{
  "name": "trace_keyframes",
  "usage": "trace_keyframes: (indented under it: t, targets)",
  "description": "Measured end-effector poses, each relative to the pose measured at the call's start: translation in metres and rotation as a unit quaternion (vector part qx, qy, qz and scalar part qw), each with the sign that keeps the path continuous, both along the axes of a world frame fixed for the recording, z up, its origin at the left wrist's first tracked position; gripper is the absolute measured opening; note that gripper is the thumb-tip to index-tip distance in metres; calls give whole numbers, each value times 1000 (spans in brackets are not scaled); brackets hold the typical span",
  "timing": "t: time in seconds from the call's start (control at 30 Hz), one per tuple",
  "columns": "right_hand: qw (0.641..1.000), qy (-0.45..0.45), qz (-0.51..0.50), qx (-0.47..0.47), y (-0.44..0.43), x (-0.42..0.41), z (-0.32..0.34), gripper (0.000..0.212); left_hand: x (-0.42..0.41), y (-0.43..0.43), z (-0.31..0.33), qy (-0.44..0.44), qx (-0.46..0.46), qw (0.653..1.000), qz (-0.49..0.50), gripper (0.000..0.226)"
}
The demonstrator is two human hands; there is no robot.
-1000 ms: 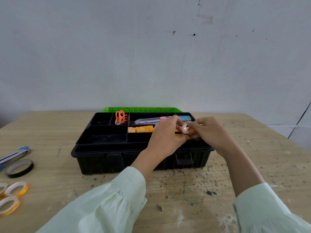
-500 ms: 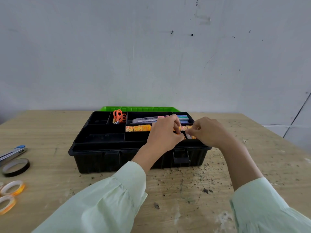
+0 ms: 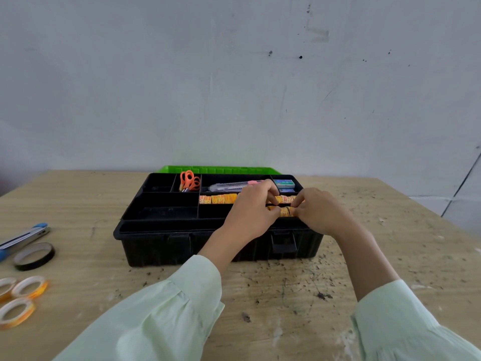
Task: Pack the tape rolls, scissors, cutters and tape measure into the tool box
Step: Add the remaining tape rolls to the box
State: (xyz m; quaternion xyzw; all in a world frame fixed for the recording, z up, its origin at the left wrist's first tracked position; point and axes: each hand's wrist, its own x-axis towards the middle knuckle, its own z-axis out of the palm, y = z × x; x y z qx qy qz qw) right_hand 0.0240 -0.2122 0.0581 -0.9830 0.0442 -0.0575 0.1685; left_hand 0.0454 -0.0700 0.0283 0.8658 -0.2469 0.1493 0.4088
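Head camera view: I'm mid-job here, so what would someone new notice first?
The left hand and right hand meet over the right side of the open black tool box, pinching an orange tape roll in a compartment. Orange scissors stand out in a back compartment toward the left. Loose tape rolls lie at the left edge of the table.

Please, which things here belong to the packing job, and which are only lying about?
Job: tool box, orange scissors, grey cutter, yellow tape rolls inside; yellow roll pinched by left hand and right hand; blue cutter, black tape roll, clear tape rolls outside.
Lying about: small teal box, dark specks on the table.
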Motion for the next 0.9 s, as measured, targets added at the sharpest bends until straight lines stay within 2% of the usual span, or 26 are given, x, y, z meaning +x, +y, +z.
trace_keyframes:
  t: [0.07, 0.17, 0.27, 0.77, 0.9]
  targets:
    - [998, -28, -1, 53, -2, -2, -2, 5, -3, 4, 0, -16, 9, 1000, 8, 22]
    - [990, -62, 15, 125, -6, -5, -3, 6, -6, 9, -1, -33, 18, 999, 13, 20]
    - [986, -66, 19, 151, -7, -6, -4, 11, -8, 12, 0, -30, 19, 999, 9, 24]
    - [991, -64, -32, 109, -6, -4, -3, 25, -13, 31, 4, -2, 1, 1000, 4, 21]
    - [988, -121, -39, 91, 10, -3, -1, 19, -17, 49, 4, -21, -18, 999, 31, 19]
